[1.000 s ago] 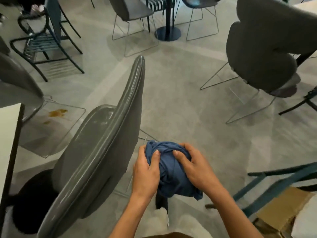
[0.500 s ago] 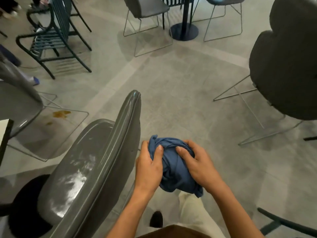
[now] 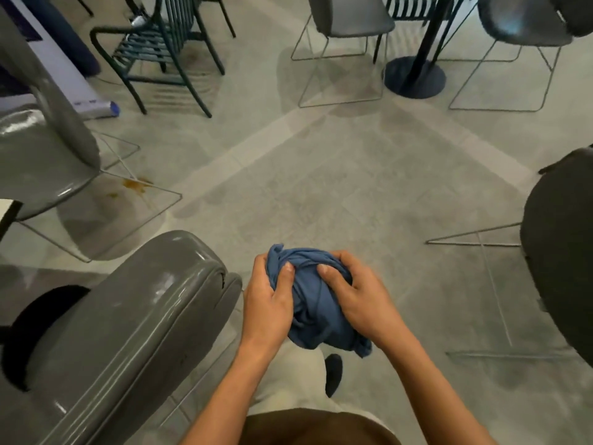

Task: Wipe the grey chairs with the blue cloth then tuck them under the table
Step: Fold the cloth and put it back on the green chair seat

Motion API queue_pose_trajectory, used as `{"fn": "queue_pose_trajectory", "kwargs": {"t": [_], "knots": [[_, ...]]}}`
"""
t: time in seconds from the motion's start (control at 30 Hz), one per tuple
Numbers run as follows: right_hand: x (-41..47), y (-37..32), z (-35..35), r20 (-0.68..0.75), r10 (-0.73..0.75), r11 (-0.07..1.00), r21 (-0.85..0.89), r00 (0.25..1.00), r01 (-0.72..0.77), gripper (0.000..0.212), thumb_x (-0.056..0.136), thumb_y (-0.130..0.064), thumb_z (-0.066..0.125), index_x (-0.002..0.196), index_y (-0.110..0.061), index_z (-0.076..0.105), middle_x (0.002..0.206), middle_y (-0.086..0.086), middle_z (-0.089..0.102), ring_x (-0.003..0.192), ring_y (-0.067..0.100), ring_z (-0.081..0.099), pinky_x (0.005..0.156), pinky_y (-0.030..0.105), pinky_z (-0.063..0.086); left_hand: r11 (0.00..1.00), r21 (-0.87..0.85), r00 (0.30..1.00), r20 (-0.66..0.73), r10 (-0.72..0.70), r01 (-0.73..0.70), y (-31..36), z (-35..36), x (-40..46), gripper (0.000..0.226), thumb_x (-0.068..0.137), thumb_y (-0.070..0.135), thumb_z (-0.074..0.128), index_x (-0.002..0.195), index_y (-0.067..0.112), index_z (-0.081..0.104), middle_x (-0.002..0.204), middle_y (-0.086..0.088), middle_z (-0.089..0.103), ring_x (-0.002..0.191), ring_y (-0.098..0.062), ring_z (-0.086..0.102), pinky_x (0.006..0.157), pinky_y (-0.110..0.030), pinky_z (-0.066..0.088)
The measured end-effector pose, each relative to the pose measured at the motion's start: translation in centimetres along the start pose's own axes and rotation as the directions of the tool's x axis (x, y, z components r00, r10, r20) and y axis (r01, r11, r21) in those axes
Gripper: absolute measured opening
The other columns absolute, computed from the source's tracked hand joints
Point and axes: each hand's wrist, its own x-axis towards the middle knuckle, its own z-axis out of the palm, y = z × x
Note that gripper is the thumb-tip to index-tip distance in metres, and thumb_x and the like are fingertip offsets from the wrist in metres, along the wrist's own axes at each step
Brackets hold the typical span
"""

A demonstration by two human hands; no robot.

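Note:
A bunched blue cloth [image 3: 313,303] sits between both my hands at the lower middle of the head view. My left hand [image 3: 268,303] grips its left side, thumb pressed into the folds. My right hand [image 3: 359,300] grips its right side, fingers curled over the top. A glossy grey chair [image 3: 128,332] stands just left of my hands, its backrest towards me. A second grey chair [image 3: 41,155] is at the far left beside a white table edge [image 3: 6,208]. A dark grey chair [image 3: 561,252] is at the right edge.
A brown stain [image 3: 136,185] marks the floor under the left chair's wire legs. Dark green slatted chairs [image 3: 160,43] stand at the back left. Two more grey chairs [image 3: 349,17] and a black table pedestal [image 3: 414,77] are at the back.
The view has swung up and to the left; the near grey chair now lies lower left. Both hands keep holding the bunched cloth, with the fingers shifting slightly on it.

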Motion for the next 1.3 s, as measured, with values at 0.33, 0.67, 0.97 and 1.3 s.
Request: {"fn": "queue_pose_trajectory", "kwargs": {"t": [0.33, 0.67, 0.97, 1.3], "knots": [[17.4, -1.7, -3.3, 0.174, -0.035, 0.998, -0.05, 0.984, 0.045, 0.008, 0.101, -0.027, 0.059, 0.106, -0.028, 0.066, 0.093, -0.015, 0.072, 0.088, -0.001, 0.068, 0.077, 0.021, 0.054, 0.997, -0.061, 0.974, -0.219, -0.063, 0.051, 2.6, 4.6, 13.8, 0.023, 0.104, 0.027, 0.058, 0.127, 0.028, 0.059, 0.112, 0.012, 0.069, 0.1, 0.005, 0.065, 0.086, -0.015, 0.051], [34.9, -7.2, -4.0, 0.324, -0.08, 0.99, -0.084, 0.943, 0.113, 0.01, 0.101, -0.026, 0.059, 0.109, -0.027, 0.066, 0.094, -0.015, 0.072, 0.089, -0.002, 0.068, 0.077, 0.02, 0.054, 0.987, -0.138, 0.928, -0.353, -0.123, 0.079, 8.7, 5.0, 28.6, 0.019, 0.104, 0.02, 0.058, 0.12, 0.031, 0.058, 0.103, 0.014, 0.067, 0.09, 0.013, 0.063, 0.073, -0.006, 0.045], [48.9, -10.5, -2.7, 0.529, -0.068, 0.988, -0.08, 0.846, 0.13, 0.011, 0.102, -0.029, 0.057, 0.11, -0.026, 0.066, 0.096, -0.012, 0.073, 0.089, 0.001, 0.069, 0.076, 0.02, 0.056, 0.97, -0.206, 0.842, -0.493, -0.218, 0.13, 11.0, 5.0, 39.7, 0.017, 0.105, 0.023, 0.057, 0.112, 0.039, 0.056, 0.1, 0.011, 0.069, 0.088, 0.007, 0.065, 0.071, -0.009, 0.048], [66.0, -16.8, -2.4, 0.748, -0.123, 0.949, -0.103, 0.652, 0.298, 0.013, 0.102, -0.027, 0.058, 0.11, -0.024, 0.067, 0.098, -0.014, 0.072, 0.089, -0.003, 0.066, 0.073, 0.011, 0.049, 0.939, -0.307, 0.627, -0.704, -0.333, 0.154, 16.5, 6.9, 52.7, 0.019, 0.105, 0.025, 0.057, 0.119, 0.036, 0.055, 0.103, 0.015, 0.068, 0.089, 0.012, 0.064, 0.07, -0.006, 0.047]]}}
